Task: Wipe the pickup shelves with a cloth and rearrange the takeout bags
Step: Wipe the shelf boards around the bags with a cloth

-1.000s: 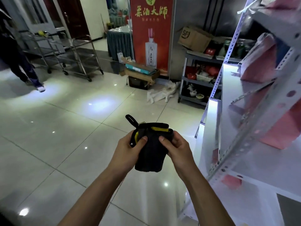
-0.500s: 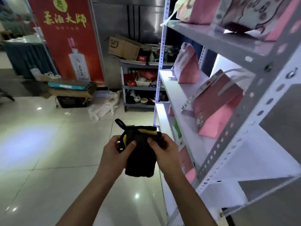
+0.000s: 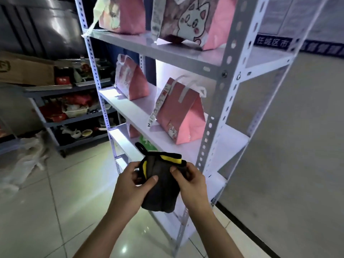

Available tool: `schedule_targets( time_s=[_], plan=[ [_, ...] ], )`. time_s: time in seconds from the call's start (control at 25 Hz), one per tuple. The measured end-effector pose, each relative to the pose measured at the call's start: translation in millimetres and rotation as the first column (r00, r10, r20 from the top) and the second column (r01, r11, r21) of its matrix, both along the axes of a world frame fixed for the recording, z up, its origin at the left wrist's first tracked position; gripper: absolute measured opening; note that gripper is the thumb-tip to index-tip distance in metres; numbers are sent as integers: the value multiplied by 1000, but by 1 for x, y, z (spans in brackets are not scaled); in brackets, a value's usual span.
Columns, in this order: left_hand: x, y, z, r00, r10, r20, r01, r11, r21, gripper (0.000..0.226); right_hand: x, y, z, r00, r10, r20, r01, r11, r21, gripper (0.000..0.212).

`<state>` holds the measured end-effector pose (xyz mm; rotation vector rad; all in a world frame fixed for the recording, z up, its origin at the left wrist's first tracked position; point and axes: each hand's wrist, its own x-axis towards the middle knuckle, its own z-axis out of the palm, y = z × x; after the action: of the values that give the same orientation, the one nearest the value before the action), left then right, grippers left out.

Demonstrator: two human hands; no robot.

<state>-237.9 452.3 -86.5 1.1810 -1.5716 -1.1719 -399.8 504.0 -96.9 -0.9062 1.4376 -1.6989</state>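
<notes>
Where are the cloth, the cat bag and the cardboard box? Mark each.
cloth [image 3: 160,189], head view, dark folded middle.
cat bag [image 3: 189,17], head view, printed cat face.
cardboard box [image 3: 26,71], head view, front side.

Matt dark cloth [image 3: 160,190], glossy floor tiles [image 3: 55,211], painted perforated metal shelving [image 3: 210,131].

Head view — looks forward-down, close on the shelf rack [image 3: 229,58].

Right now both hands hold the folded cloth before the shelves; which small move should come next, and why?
Probably lift the cloth to the bare front of the middle shelf; both the left hand and right hand grip it, and no wiping has begun.
</notes>
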Motion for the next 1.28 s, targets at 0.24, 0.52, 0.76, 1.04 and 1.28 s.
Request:
schedule_targets(
  time_s=[0.24, 0.52, 0.76, 1.04, 1.28],
  plan=[
    [-66, 28, 5, 900, -414, 139, 432, 889, -150, 34, -62, 68, -10, 965, -261, 10, 261, 965, 39, 13],
    [-163, 68, 9, 870, -465, 161, 492, 839, -233, 50, -146, 96, 1, 906, -424, -2, 423, 904, 54, 11],
    [-263, 44, -4, 925, -331, 186, 368, 901, -227, 57, -247, 50, -4, 933, -351, -74, 354, 935, 18, 12],
    [-374, -4, -18, 971, -103, 216, 136, 980, -144, 53, -359, -44, -21, 955, -136, -265, 182, 970, 159, 11],
    [-408, -55, -39, 979, 136, 153, -143, 989, 36, 55, -393, -132, -11, 846, 157, -510, -18, 964, 267, 9]
  ],
)
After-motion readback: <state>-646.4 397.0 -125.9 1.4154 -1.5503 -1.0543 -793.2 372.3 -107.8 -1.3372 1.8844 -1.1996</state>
